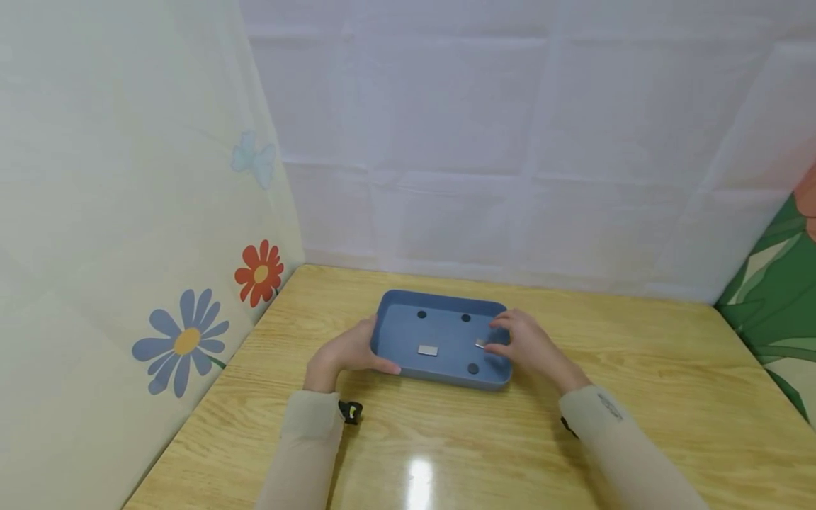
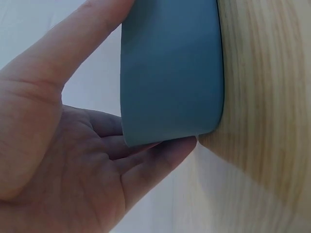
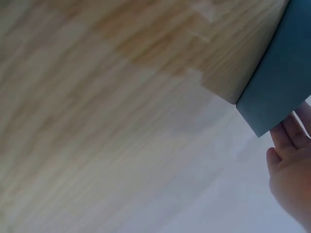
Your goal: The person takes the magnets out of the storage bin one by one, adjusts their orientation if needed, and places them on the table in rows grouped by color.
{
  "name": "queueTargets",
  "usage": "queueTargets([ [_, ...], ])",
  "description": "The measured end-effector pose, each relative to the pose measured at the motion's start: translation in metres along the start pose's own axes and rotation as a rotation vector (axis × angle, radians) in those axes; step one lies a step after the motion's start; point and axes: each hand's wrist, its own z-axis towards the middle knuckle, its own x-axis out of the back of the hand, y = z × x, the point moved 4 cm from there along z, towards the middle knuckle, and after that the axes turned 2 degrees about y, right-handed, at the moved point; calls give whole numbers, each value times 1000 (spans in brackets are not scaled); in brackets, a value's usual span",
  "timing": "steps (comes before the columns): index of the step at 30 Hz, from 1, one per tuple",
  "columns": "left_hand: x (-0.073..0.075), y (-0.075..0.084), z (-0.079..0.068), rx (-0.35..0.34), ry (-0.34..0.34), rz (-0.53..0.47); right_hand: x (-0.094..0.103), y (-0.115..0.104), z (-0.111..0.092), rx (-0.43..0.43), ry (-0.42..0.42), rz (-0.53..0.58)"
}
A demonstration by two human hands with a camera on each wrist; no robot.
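Note:
A shallow blue tray (image 1: 446, 375) stands on the wooden table. Its left end is in the grip of my left hand (image 1: 347, 350): the thumb lies along the front rim and the fingers lie against the end wall (image 2: 170, 77). From the right, my right hand (image 1: 532, 347) reaches over the rim into the tray, thumb and fingers spread apart. Beside its thumb tip lies a small silver piece (image 1: 479, 343), partly covered. Another silver rectangular piece (image 1: 428, 350) lies left of it. In the right wrist view, the right fingertips (image 3: 286, 133) pass behind the tray wall.
Small dark discs lie in the tray: one at the back left (image 1: 421, 314), one at the back (image 1: 466, 318), one at the front right (image 1: 473, 368). A white cloth (image 1: 446, 142) hangs behind the table (image 1: 637, 354), with flower-printed sheets at both sides.

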Motion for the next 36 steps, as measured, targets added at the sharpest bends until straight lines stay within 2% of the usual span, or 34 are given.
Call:
queueTargets([
  [11, -1, 4, -1, 23, 2, 4, -7, 1, 9, -12, -51, -37],
  [20, 0, 6, -2, 19, 1, -15, -10, -1, 17, 38, -101, -109],
  [23, 0, 6, -3, 23, 1, -15, -11, -3, 20, 46, -116, -99],
  [36, 0, 2, -4, 74, 4, 5, -15, -10, 29, 54, -283, -156],
])
